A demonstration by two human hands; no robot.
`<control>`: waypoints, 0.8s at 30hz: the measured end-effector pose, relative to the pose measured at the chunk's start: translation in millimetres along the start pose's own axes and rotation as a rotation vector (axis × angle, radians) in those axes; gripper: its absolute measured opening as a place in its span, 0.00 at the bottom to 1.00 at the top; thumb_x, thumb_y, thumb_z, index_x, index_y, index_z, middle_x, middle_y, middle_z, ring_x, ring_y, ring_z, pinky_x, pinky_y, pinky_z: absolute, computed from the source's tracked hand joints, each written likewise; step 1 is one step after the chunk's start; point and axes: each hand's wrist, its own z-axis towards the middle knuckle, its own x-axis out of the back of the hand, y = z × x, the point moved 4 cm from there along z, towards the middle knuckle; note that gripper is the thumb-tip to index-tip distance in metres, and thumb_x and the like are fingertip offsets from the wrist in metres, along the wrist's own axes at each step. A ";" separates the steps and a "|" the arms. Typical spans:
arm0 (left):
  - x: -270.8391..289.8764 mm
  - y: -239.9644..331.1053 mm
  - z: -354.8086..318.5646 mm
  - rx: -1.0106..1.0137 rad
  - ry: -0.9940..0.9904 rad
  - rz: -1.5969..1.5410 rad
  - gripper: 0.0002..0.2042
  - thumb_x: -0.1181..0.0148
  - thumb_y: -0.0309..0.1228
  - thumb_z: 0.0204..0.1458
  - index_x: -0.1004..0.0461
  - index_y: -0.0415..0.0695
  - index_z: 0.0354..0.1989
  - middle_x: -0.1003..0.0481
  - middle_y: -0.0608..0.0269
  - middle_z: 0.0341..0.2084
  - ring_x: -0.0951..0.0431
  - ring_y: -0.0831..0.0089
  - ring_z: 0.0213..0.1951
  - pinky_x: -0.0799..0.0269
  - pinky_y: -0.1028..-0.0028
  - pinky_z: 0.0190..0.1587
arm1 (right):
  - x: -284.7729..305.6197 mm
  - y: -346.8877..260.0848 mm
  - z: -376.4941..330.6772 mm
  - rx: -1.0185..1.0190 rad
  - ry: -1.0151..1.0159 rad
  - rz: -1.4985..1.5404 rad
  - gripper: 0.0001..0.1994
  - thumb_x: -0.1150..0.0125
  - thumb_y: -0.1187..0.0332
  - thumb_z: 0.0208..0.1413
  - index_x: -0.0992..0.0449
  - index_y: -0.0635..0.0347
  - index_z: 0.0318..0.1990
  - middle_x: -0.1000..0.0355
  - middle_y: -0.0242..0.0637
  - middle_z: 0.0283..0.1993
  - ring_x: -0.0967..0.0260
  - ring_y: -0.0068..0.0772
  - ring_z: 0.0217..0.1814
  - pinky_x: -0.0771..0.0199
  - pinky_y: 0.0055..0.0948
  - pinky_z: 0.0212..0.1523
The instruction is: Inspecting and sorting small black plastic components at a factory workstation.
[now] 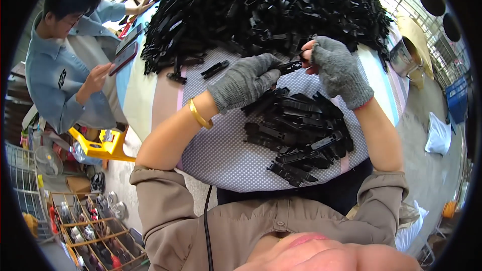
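Observation:
My left hand [246, 81], in a grey knitted fingerless glove, grips a slim black plastic part [290, 67] with holes along it. Closed around the right end of that same part are the fingertips of my right hand [335, 68], gloved alike; they hide some of what lies between them. Below both hands, a smaller heap of long black plastic parts [301, 133] lies on the dotted cloth. One loose black part [215, 69] rests just beyond my left hand. A large mound of black plastic pieces [266, 10] covers the far side of the table.
The round table [221, 163] has a dotted cloth. At far left a person [75, 55] holds a phone [123, 59]. A yellow stool [103, 145] and a divided rack [95, 231] stand at left. At right are a metal pot [404, 56], a white bag [438, 134] and a blue crate [457, 99].

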 end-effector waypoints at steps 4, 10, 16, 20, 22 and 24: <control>-6.5 4.6 0.3 -0.010 0.005 -0.287 0.15 0.50 0.34 0.56 0.30 0.41 0.49 0.29 0.72 0.25 0.34 0.87 0.27 0.36 0.86 0.30 | 4.4 2.5 -7.8 -0.102 0.009 0.114 0.09 0.41 0.68 0.51 0.27 0.62 0.37 0.30 0.34 0.29 0.28 0.26 0.31 0.25 0.25 0.32; -1.7 11.4 -6.6 -0.053 0.096 -0.345 0.16 0.51 0.34 0.56 0.31 0.42 0.51 0.29 0.71 0.24 0.35 0.88 0.24 0.37 0.87 0.27 | 6.7 5.1 -6.8 -0.107 -0.007 0.203 0.09 0.42 0.68 0.52 0.27 0.63 0.38 0.29 0.35 0.31 0.27 0.28 0.32 0.23 0.27 0.34; 0.3 11.0 -6.3 -0.051 0.135 -0.373 0.16 0.51 0.33 0.56 0.31 0.43 0.52 0.29 0.71 0.24 0.35 0.89 0.23 0.37 0.87 0.27 | 10.0 2.6 -6.8 -0.100 -0.033 0.229 0.09 0.42 0.69 0.52 0.27 0.63 0.37 0.29 0.36 0.32 0.27 0.27 0.32 0.23 0.27 0.35; -3.2 7.3 -4.2 -0.102 0.197 -0.250 0.15 0.50 0.33 0.56 0.30 0.42 0.50 0.28 0.70 0.24 0.33 0.87 0.24 0.36 0.86 0.28 | 4.4 0.4 -10.0 -0.090 0.002 0.157 0.08 0.41 0.68 0.52 0.27 0.64 0.37 0.29 0.36 0.31 0.28 0.27 0.32 0.23 0.27 0.34; -2.6 10.0 -4.3 -0.149 0.229 -0.170 0.15 0.50 0.33 0.56 0.29 0.42 0.49 0.28 0.70 0.24 0.32 0.86 0.25 0.35 0.86 0.28 | 2.1 0.2 -10.2 -0.066 -0.044 0.172 0.08 0.41 0.68 0.52 0.27 0.64 0.35 0.29 0.36 0.31 0.28 0.27 0.32 0.23 0.27 0.34; -3.9 10.5 -3.9 -0.066 0.139 -0.056 0.12 0.48 0.34 0.55 0.27 0.41 0.44 0.29 0.71 0.23 0.31 0.86 0.25 0.35 0.85 0.28 | -1.0 -2.1 -13.2 -0.063 -0.024 0.150 0.08 0.41 0.69 0.52 0.27 0.64 0.35 0.29 0.36 0.30 0.28 0.27 0.31 0.23 0.27 0.34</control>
